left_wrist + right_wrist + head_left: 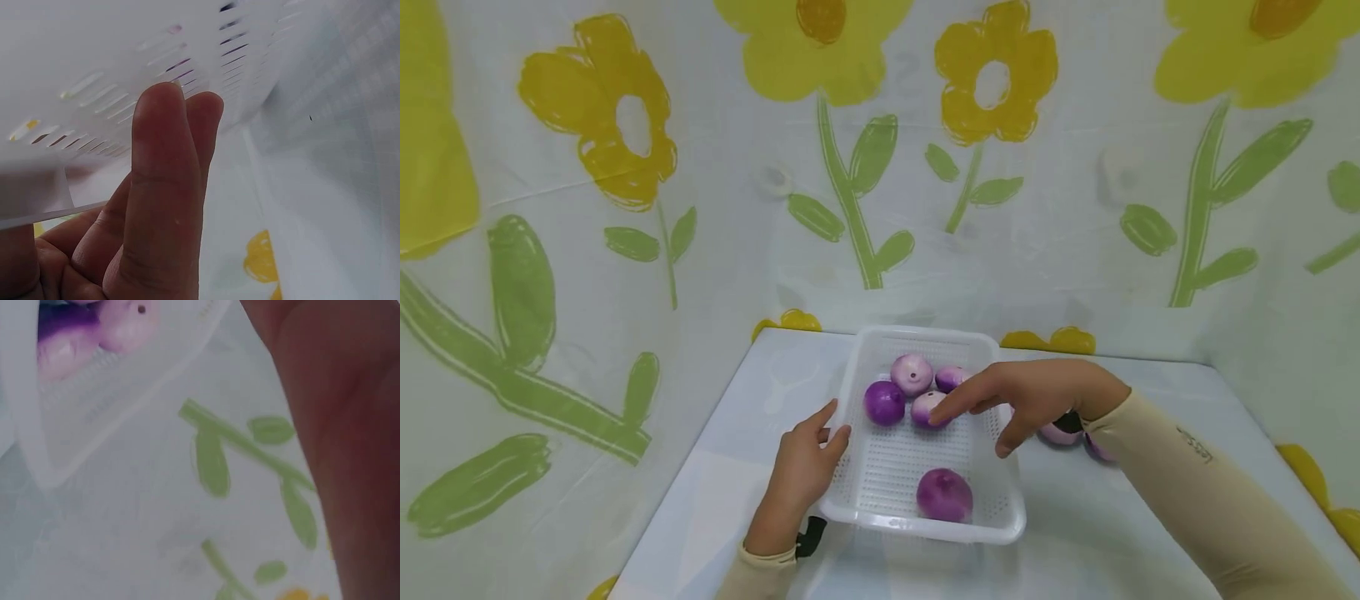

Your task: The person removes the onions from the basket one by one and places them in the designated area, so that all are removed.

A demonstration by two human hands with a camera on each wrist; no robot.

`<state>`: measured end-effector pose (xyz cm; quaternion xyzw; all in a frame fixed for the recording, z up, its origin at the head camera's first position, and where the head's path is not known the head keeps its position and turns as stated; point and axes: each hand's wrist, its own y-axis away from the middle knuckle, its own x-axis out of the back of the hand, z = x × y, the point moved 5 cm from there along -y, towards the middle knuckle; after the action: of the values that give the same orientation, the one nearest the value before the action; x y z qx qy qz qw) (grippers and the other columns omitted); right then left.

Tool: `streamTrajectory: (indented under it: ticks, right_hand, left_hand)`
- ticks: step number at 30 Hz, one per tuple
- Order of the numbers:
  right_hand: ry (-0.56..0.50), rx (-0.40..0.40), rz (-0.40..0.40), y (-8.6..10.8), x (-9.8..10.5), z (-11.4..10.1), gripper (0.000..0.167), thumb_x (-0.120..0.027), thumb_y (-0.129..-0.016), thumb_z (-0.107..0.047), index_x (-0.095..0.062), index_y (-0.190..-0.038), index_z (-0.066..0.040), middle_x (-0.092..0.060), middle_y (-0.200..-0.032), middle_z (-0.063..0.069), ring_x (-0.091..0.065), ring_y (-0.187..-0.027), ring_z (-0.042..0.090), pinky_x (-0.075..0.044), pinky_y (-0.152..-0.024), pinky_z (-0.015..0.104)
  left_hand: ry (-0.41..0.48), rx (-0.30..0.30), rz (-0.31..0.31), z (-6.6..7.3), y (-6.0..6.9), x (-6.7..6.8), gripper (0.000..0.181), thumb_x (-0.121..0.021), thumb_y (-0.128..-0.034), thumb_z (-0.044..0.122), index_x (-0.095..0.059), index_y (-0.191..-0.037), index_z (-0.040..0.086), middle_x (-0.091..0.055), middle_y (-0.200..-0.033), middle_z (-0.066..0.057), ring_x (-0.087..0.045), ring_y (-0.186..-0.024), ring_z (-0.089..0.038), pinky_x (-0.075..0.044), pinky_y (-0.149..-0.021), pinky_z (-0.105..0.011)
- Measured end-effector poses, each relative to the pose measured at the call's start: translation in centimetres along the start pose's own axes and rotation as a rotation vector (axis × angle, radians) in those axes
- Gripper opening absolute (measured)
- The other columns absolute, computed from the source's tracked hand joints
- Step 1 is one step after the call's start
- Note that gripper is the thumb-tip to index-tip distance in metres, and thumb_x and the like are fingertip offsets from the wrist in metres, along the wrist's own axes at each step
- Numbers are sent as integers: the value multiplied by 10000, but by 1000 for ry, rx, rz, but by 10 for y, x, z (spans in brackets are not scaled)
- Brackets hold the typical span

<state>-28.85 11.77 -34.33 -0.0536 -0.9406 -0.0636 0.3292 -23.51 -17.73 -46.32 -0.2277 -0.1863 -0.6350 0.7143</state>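
A white perforated basket (895, 523) holds several purple and white onions; four are grouped toward its back, including a dark purple one (884, 403), and one (944, 495) lies near the front wall. My left hand (801, 467) is at the basket's left edge, its fingers (165, 144) fairly straight against or close to the slotted wall (112, 56) in the left wrist view. Over the basket's right side is my right hand (1037, 396), fingers spread and holding nothing, index fingertip above a pale onion. The right wrist view shows part of that hand (350, 412) beside the basket (47, 450).
More onions (1060, 433) lie on the pale table (730, 442) to the right of the basket, partly hidden by my right wrist. A flower-printed curtain (715, 150) surrounds the table's back and sides.
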Motion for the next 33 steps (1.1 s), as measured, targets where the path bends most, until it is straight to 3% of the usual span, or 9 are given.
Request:
streamTrajectory:
  ticks: [3,7,14,20,25,33]
  right_hand:
    - [-20,-57,-118,-20,-6,10,812,-803,-826,131,-560,-1546,-155,-531,-1577,-28,-450,-1478,176,-418,-1148,456]
    - [-2,-181,-249,-40,-18,29,827,-803,-839,90,-574,-1539,-287,-514,-1567,-146,-461,-1452,109,-418,-1153,432]
    - [49,-300,-388,-61,-37,52,843,-875,-789,-7,-605,-1500,-369,-513,-1514,-239,-525,-1405,217,-460,-1111,408]
    - [70,-426,-467,-74,-48,65,819,-905,-764,0,-662,-1432,-407,-563,-1438,-238,-576,-1347,225,-498,-1069,382]
    - [97,-461,-498,-80,-53,71,819,-923,-739,20,-685,-1399,-402,-626,-1305,-192,-639,-1201,131,-508,-994,281]
    - [134,-531,-525,-88,-57,74,804,-949,-710,21,-721,-1336,-428,-662,-1116,-142,-692,-948,89,-557,-859,259]
  left_hand:
    - [2,3,9,-1,0,-1,563,-704,-1036,265,-548,-1541,72,-714,-1235,-272,-747,-1050,-339,-633,-758,-474]
    - [-1,-9,4,1,0,-4,560,-702,-1036,267,-553,-1537,67,-716,-1229,-272,-745,-1055,-333,-633,-764,-468]
    - [-9,-15,-6,2,1,-8,552,-704,-1035,266,-561,-1533,79,-723,-1209,-270,-744,-1051,-317,-632,-770,-459]
    - [-25,-26,3,3,1,-6,552,-704,-1035,283,-565,-1531,84,-705,-1247,-279,-732,-1095,-336,-627,-797,-479]
    - [-28,-29,12,3,0,-3,553,-701,-1037,294,-566,-1531,86,-687,-1288,-278,-724,-1121,-342,-620,-823,-497]
    - [-40,-23,20,1,0,1,553,-702,-1037,287,-564,-1533,86,-696,-1272,-276,-732,-1102,-337,-624,-807,-490]
